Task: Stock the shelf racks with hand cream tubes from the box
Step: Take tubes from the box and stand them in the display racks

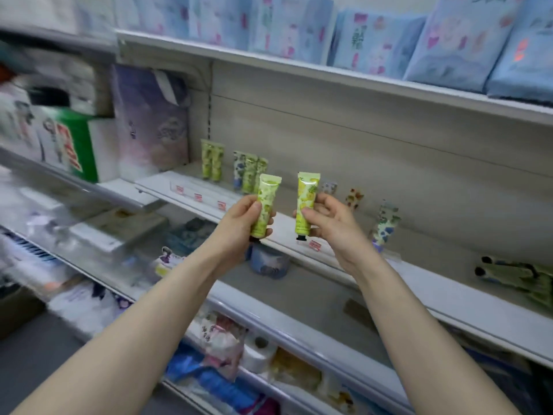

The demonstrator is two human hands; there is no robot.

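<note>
My left hand (239,226) grips a light green hand cream tube (266,202) upright, cap down. My right hand (332,223) pinches a yellow-green hand cream tube (305,202), also cap down. Both tubes hover in front of the white middle shelf (449,290). On that shelf stand two green tubes (212,159) at the back left, a group of three tubes (249,172) beside them, and single tubes further right, one blue-and-green floral tube (384,223). Several green tubes (520,275) lie flat at the shelf's right end. The box is out of view.
Blue soft packs (380,40) fill the top shelf. A purple pack (151,121) and a green-and-white carton (80,145) stand to the left. Lower shelves hold wrapped packs (218,339) and a round blue tub (269,263). Red price tags (221,205) line the shelf edge.
</note>
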